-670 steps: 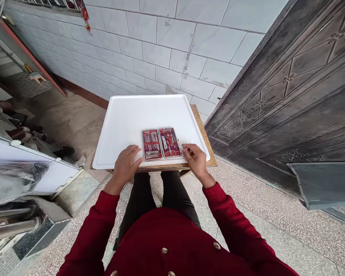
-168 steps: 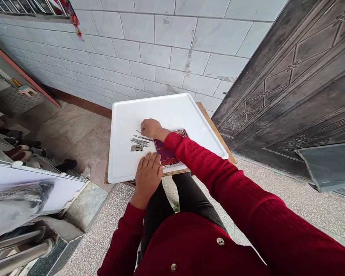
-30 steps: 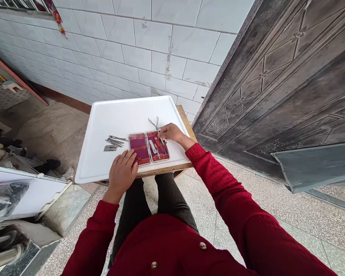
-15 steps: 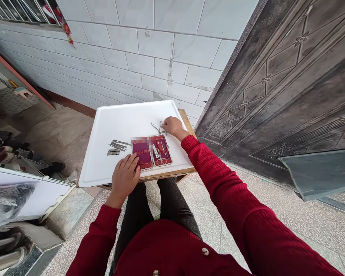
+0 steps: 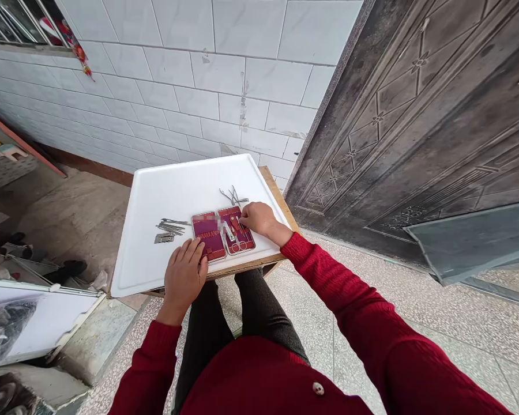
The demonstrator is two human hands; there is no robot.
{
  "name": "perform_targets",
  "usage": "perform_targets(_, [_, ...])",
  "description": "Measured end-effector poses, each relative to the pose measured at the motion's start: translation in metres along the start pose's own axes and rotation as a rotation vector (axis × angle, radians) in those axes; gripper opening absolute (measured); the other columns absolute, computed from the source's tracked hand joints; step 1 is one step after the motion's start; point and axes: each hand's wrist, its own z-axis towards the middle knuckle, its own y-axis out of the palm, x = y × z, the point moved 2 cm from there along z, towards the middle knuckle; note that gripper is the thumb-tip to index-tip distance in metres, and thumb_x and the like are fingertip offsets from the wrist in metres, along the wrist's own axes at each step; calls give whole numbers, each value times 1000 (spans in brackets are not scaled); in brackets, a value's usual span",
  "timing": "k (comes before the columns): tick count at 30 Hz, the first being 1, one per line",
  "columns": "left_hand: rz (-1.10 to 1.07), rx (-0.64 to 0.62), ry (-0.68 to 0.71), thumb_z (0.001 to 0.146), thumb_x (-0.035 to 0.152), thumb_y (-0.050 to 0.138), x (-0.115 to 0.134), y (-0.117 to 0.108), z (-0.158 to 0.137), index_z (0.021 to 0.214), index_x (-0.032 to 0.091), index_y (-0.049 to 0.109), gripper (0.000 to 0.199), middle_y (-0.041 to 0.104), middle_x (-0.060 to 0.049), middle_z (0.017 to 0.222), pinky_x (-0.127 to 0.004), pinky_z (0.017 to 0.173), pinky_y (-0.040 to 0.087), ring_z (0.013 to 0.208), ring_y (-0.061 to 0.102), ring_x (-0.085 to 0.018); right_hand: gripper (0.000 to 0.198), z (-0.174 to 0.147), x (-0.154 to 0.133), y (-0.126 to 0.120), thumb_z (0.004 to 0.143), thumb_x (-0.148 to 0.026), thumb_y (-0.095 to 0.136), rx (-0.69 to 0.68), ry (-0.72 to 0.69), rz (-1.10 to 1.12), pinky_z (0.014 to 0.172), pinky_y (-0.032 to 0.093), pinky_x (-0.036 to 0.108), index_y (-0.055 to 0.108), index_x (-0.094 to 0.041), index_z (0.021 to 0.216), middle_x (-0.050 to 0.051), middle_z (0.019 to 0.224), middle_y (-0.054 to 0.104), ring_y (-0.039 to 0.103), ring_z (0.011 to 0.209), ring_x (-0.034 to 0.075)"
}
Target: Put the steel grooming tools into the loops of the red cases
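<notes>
An open manicure case [image 5: 211,246] with a dark red lining lies on a white tabletop [image 5: 155,190]. My left hand [image 5: 185,275] rests on the left edge of the case, fingers stretched out and close together. Over the right half of the case, my right hand [image 5: 258,218] is closed in a pinch at the upper right edge; its fingertips hide whatever is between them. Nail clippers [image 5: 229,230] and small scissors [image 5: 239,246] sit in that right half. Behind it lie metal nippers [image 5: 232,197]. Several thin metal tools [image 5: 173,225] are grouped left of the case.
The tabletop rests on a wooden table [image 5: 281,196] whose edge shows at the right and front. A white tiled wall [image 5: 207,104] stands behind it. To the right is a dark patterned metal door [image 5: 393,127]. Shoes and other items [image 5: 67,271] lie on the lower left.
My right hand has moved from beside the nippers toward me, to the right edge of the case. The nippers now lie uncovered. My left hand stays on the case. The view has shifted slightly.
</notes>
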Motion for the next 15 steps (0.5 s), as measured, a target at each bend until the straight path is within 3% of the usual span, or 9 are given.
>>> perform_targets(5, [-7,23,12,102,27,43,0,1,-1,136,18,64,41,67,-14,142,-53,111,46,135,60,-34,26,7,-21,-9,94,-28,65,-45,18,-132,80,55,31,78,-13,112,19,115,77,73,108,30])
perform_targets(9, [-5,44,36,102,27,44,-2,2,-1,138,19,62,41,67,-13,142,-53,112,46,135,59,-34,33,16,-31,-13,90,-20,70,-130,29,-149,83,58,33,75,-9,121,23,124,73,73,111,32])
perform_targets(13, [-16,43,50,102,28,44,-3,4,-1,136,17,64,40,67,-14,141,-53,111,46,135,60,-34,39,23,-32,-16,77,-7,77,-191,47,-150,81,59,33,76,-7,115,21,111,78,75,104,32])
perform_targets(15, [-10,45,49,103,29,43,-3,5,-1,134,16,65,40,67,-14,141,-52,111,46,134,60,-34,29,25,-29,-15,76,-8,77,-247,66,-75,78,59,30,78,-6,105,17,94,80,77,92,28])
